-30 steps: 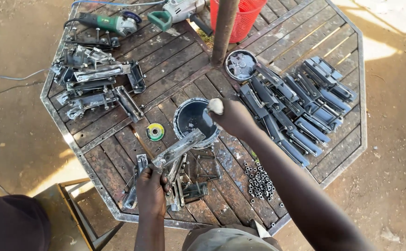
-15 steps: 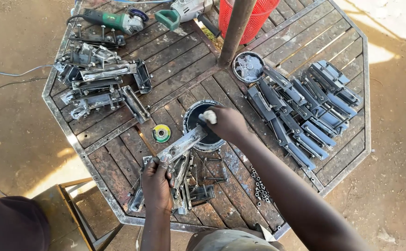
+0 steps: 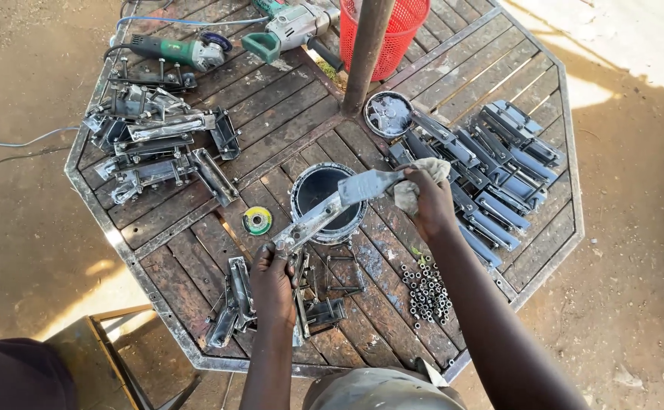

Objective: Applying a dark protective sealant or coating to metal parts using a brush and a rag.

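Note:
My left hand (image 3: 272, 279) grips the near end of a long metal bracket (image 3: 337, 206) and holds it slanted over an open paint tin (image 3: 323, 200) with dark paint inside. My right hand (image 3: 428, 201) holds a pale wad of cloth (image 3: 417, 186) pressed against the bracket's far end, which looks coated grey. The tin stands near the middle of the octagonal wooden table (image 3: 286, 114).
Painted grey-blue brackets (image 3: 499, 178) lie in rows at the right. Bare metal brackets (image 3: 149, 148) are stacked at the left, more by my left hand (image 3: 233, 300). A tin lid (image 3: 387, 114), red basket (image 3: 392, 34), pole (image 3: 366, 49), angle grinder (image 3: 184, 52), drill (image 3: 290, 30), tape roll (image 3: 257, 221) and nuts (image 3: 425, 292) are around.
My right hand with the cloth has come from the tin's rim to the bracket's far end. The left hand still holds the bracket, now raised over the tin.

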